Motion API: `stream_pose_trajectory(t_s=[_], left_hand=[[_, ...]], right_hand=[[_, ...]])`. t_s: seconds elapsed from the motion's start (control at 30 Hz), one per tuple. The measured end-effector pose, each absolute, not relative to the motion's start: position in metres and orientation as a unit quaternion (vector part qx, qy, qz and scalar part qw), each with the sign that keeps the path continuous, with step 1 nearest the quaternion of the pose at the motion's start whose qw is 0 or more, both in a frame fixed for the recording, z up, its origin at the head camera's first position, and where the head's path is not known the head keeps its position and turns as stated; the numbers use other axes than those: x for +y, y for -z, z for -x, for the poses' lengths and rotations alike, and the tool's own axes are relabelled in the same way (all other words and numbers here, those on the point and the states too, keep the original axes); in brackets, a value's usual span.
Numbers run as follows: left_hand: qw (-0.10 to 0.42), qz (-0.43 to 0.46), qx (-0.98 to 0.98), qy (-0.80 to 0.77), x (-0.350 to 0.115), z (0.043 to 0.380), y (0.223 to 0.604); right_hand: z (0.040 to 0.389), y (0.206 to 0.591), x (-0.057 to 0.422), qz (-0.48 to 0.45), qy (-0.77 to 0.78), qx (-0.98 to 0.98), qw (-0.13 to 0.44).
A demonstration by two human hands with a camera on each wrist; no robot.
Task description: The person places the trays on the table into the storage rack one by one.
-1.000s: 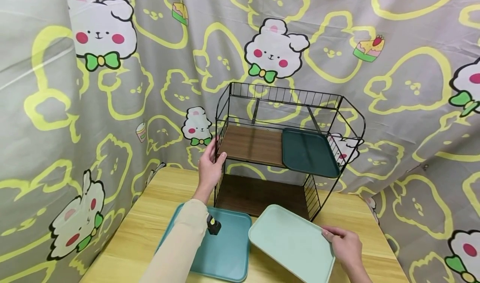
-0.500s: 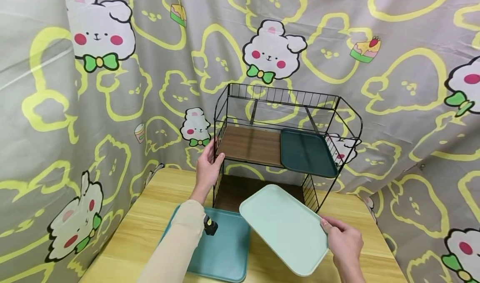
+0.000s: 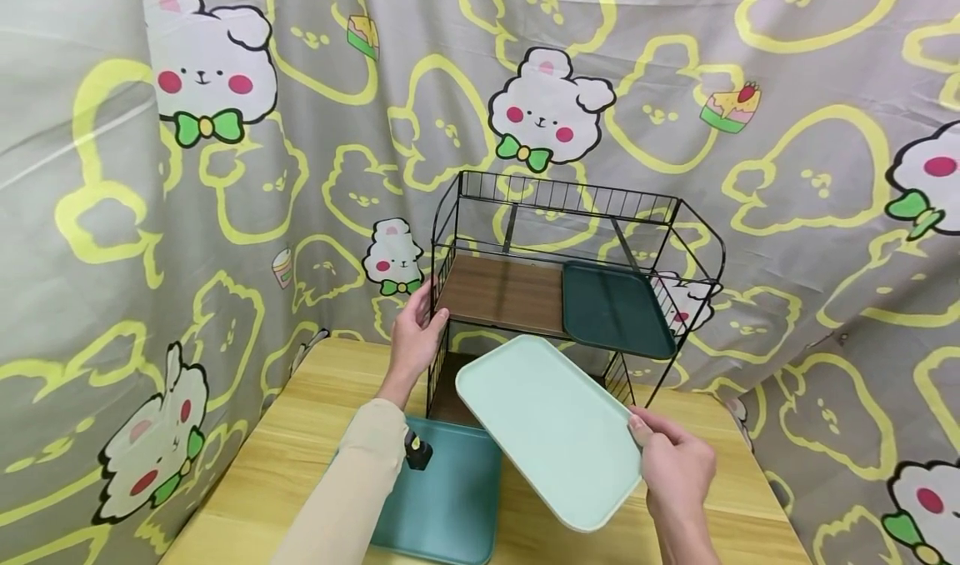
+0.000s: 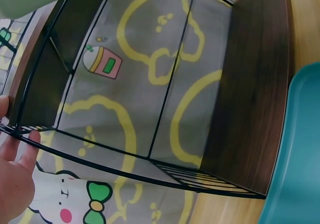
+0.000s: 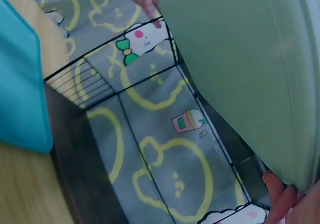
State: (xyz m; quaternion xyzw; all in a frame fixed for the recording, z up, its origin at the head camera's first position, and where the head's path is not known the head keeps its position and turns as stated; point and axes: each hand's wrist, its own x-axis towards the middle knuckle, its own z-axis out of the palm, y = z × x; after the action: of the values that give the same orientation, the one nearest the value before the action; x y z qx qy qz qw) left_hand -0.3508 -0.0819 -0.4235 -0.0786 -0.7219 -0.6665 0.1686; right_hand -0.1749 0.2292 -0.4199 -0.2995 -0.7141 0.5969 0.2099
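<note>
My right hand (image 3: pixel 678 457) pinches the right edge of a pale mint tray (image 3: pixel 551 432), thumb on top and fingers beneath. The tray is held tilted in the air before the rack's lower shelf. With my left hand (image 3: pixel 416 340) I grip the left side of a black wire rack (image 3: pixel 432 382) at its middle shelf. In the left wrist view a few fingertips (image 4: pixel 31 151) show around the wire. A dark green tray (image 3: pixel 618 308) lies on the right part of the wood-look middle shelf (image 3: pixel 502 290). Seen from below, the mint tray (image 5: pixel 245 74) hides part of the rack in the right wrist view.
A teal tray (image 3: pixel 450 498) lies on the wooden table (image 3: pixel 247 473) at the front, partly behind my left sleeve (image 3: pixel 352 482). The rack's lower shelf (image 4: pixel 250 89) is dark wood. A patterned curtain (image 3: pixel 420 115) hangs behind and at both sides.
The mint tray has risen in my right hand and moved slightly left, toward the rack's middle shelf. My left hand has stayed on the rack's side.
</note>
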Motion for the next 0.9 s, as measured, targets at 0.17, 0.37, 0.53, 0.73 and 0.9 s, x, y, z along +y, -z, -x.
stream_pose_trajectory(t_s=[0.17, 0.37, 0.53, 0.73, 0.9], left_hand=[[0.168, 0.084, -0.72, 0.668, -0.082, 0.352, 0.424], [0.163, 0.08, -0.72, 0.67, -0.084, 0.351, 0.424], [0.157, 0.071, -0.719, 0.674, -0.085, 0.35, 0.424], [0.155, 0.071, -0.716, 0.677, -0.083, 0.351, 0.424], [0.157, 0.077, -0.709, 0.683, -0.082, 0.352, 0.424]], right_hand=[[0.173, 0.411, 0.221, 0.301, -0.602, -0.705, 0.225], [0.169, 0.402, 0.217, 0.299, -0.621, -0.688, 0.228], [0.172, 0.397, 0.209, 0.296, -0.645, -0.653, 0.263], [0.178, 0.392, 0.188, 0.305, -0.635, -0.637, 0.311], [0.188, 0.391, 0.166, 0.305, -0.622, -0.628, 0.354]])
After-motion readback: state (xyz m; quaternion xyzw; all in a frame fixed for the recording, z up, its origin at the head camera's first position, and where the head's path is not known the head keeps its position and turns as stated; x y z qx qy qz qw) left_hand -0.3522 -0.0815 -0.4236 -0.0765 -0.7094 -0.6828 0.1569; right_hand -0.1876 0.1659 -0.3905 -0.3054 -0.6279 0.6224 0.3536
